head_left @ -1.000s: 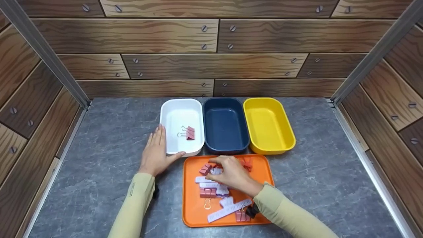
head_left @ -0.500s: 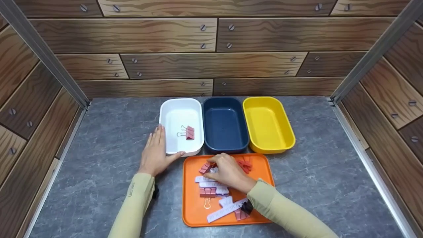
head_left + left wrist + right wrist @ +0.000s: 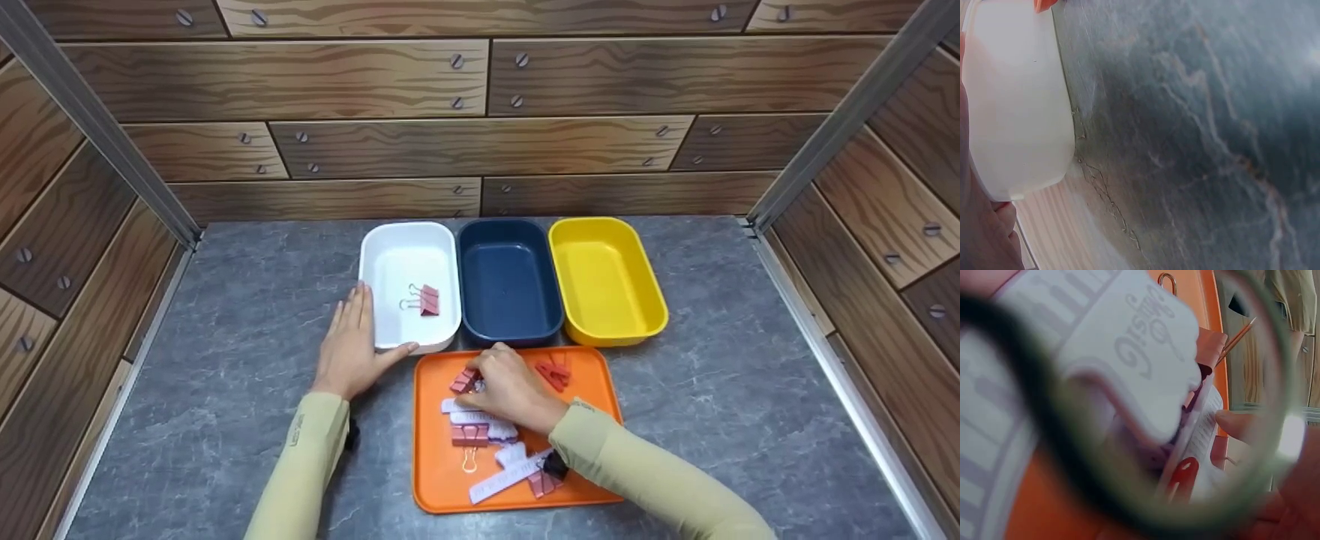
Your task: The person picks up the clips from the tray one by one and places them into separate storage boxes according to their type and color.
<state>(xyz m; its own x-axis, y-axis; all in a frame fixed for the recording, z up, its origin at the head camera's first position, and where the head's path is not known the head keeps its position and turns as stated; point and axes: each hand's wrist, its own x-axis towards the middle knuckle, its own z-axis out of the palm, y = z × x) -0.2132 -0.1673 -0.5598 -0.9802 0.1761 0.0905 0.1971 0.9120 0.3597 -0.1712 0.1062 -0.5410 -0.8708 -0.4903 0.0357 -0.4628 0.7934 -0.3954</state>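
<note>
Head view: a pink clip [image 3: 462, 381] lies beside the right hand [image 3: 511, 388].

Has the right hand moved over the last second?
Yes, the right hand has shifted slightly left over the orange tray, away from the red clip.

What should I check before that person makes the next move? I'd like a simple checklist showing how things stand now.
1. White bin steadied: ok, the left hand rests against it.
2. Pink binder clip inside that bin: ok.
3. Right hand over the orange tray: ok.
4. Firm grip by that hand: cannot tell, its fingertips are partly hidden.
5. Tray items separated: not ok, the near white ruler overlaps its neighbours.
6. Blue bin uncovered: ok.
</note>
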